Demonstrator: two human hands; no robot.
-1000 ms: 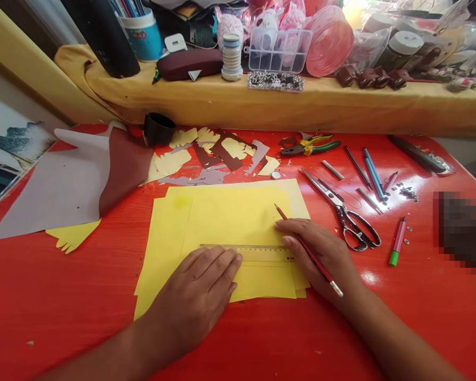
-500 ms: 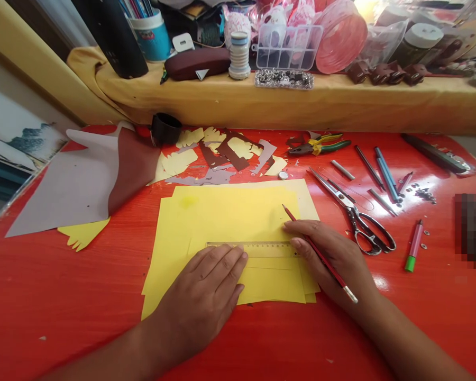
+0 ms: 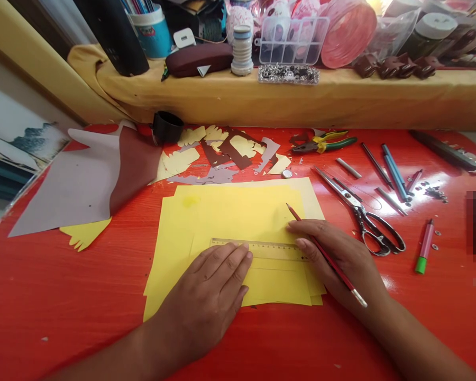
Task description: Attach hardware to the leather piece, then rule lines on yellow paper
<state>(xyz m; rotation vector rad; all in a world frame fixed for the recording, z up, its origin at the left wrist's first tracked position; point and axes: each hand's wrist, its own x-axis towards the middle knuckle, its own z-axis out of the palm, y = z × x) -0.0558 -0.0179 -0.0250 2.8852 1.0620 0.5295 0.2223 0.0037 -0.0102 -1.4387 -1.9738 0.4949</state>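
Observation:
Several yellow paper sheets (image 3: pixel 226 217) lie stacked on the red table (image 3: pixel 63 286). A clear yellowish ruler (image 3: pixel 273 248) lies across them. My left hand (image 3: pixel 208 291) rests flat on the ruler's left end, fingers stretched out and pressing it down. My right hand (image 3: pixel 341 259) touches the ruler's right end with its fingertips and holds a red pencil (image 3: pixel 325 256) between the fingers, its tip pointing up and away over the paper.
Scissors (image 3: pixel 360 214), pliers (image 3: pixel 325 144), pens (image 3: pixel 392 169) and a pink-green marker (image 3: pixel 424 246) lie to the right. Brown and yellow paper scraps (image 3: pixel 226 153) and a grey-brown sheet (image 3: pixel 83 180) lie behind and left. A cluttered yellow shelf (image 3: pixel 262 100) runs along the back.
The view has shifted slightly, so everything sits a little further right in the picture. Both hands keep the same hold on ruler and pencil.

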